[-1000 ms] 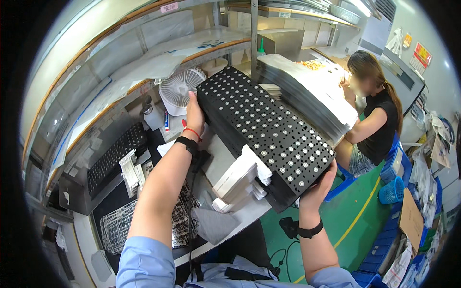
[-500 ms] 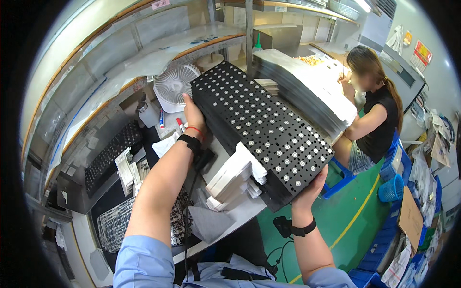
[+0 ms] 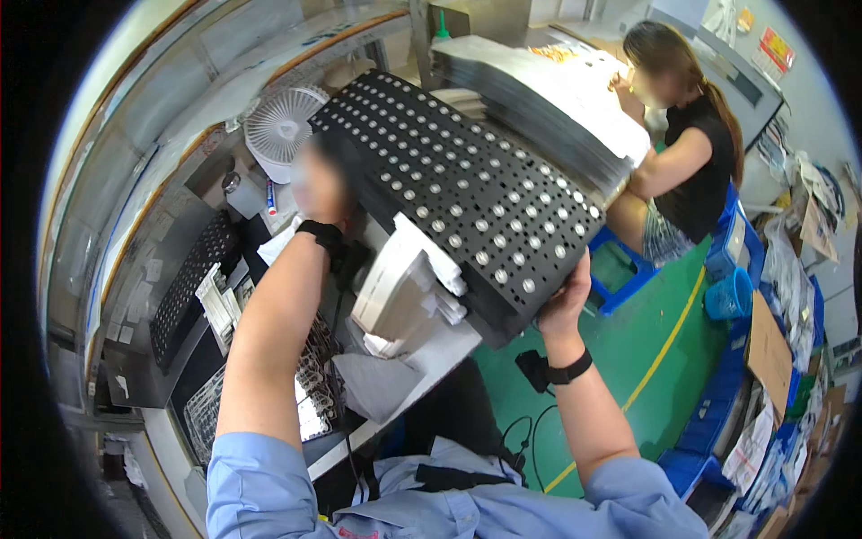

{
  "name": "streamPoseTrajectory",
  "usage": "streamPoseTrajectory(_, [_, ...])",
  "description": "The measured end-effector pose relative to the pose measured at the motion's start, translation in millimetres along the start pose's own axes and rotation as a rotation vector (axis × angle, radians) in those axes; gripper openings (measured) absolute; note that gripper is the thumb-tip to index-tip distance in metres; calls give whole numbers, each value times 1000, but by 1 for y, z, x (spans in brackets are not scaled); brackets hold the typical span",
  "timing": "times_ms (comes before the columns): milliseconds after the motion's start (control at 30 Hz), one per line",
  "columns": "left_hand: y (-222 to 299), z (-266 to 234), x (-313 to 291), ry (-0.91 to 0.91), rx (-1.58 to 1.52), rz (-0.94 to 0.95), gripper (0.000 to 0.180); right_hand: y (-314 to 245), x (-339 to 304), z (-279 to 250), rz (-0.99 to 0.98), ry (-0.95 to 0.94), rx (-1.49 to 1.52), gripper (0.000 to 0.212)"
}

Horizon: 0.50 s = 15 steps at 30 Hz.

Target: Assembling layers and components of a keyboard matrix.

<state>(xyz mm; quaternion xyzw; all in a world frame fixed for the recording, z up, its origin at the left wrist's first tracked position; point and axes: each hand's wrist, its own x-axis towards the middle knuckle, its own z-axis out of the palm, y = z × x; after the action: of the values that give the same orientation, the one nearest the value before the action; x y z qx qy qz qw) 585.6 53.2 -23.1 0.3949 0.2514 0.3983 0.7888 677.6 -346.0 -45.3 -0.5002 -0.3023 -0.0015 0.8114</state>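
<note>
A long black perforated tray (image 3: 431, 166), thick or stacked, lies diagonally before me. Rows of small round silver pieces sit across its top. My left hand (image 3: 321, 184) is at its left side; a blur covers the fingers, but the hand lies against the tray. Closed on the near right corner is my right hand (image 3: 567, 301), its fingers partly under the edge. Just in front of the tray stands a bundle of white paper-like strips (image 3: 391, 283), close to its near side.
Behind the tray rises a tall layered stack (image 3: 548, 99) with a white top. A white fan (image 3: 280, 130) stands at the far left. Another perforated black board (image 3: 189, 278) leans at left. On the right, a person (image 3: 687, 135) sits on a blue stool (image 3: 624, 269) beside blue bins (image 3: 705, 449).
The whole view has shifted, so the bench, fan and seated person appear higher and further left. Both hands stay at the tray, which shows at a slightly different angle.
</note>
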Motion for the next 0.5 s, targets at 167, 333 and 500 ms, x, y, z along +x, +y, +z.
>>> streamPoseTrajectory(167, [1, 14, -14, -19, 81, 16, 80, -2, -35, -18, -209, -187, -387, 123])
streamPoseTrajectory(333, [4, 66, -63, 93, -28, 14, 71, -8, -37, -23, -240, -270, -596, 148])
streamPoseTrajectory(500, [16, 47, -63, 1, 42, -72, 73, -22, -25, -21, -153, -317, -454, 130])
